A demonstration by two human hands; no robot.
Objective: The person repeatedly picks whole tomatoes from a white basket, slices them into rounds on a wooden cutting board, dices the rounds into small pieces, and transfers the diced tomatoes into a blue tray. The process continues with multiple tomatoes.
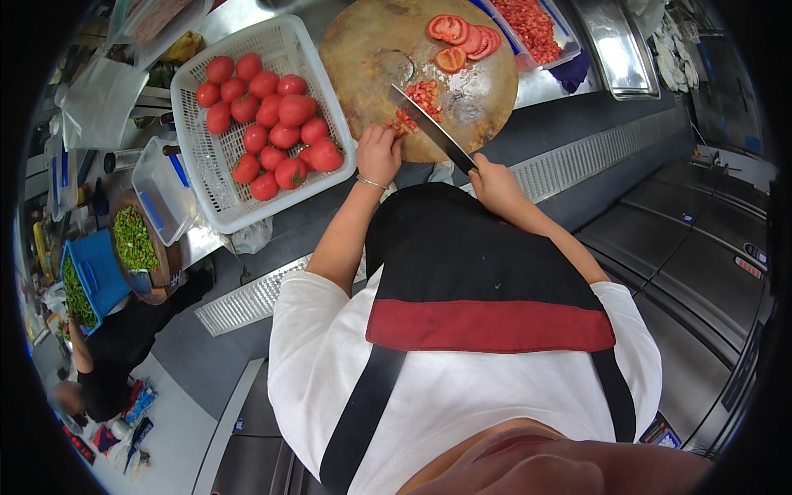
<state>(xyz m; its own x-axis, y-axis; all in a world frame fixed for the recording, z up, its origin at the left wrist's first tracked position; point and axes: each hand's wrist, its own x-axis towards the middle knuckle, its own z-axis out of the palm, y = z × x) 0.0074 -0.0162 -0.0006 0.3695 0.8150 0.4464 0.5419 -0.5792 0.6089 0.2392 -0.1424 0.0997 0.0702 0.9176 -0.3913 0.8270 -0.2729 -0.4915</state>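
My right hand (496, 189) grips the handle of a kitchen knife (433, 128), whose blade slants up and left over a round chopping board (365, 68). Beneath and beside the blade lies a small pile of diced tomato (424, 96). At the board's near left edge, the bent fingers of my left hand (378, 153) rest by the dice, left of the blade; whether they pinch a piece is hidden. Several tomato slices (473, 40) overlap at the board's far right. To the left, a white plastic basket (213, 192) holds whole tomatoes (286, 136).
Beyond the board, a clear tub (532, 31) holds diced tomato, with a metal tray (612, 46) to its right. An opened plastic container (164, 192) stands left of the basket. A co-worker (117, 365) is by another board (164, 253) bearing chopped green vegetables.
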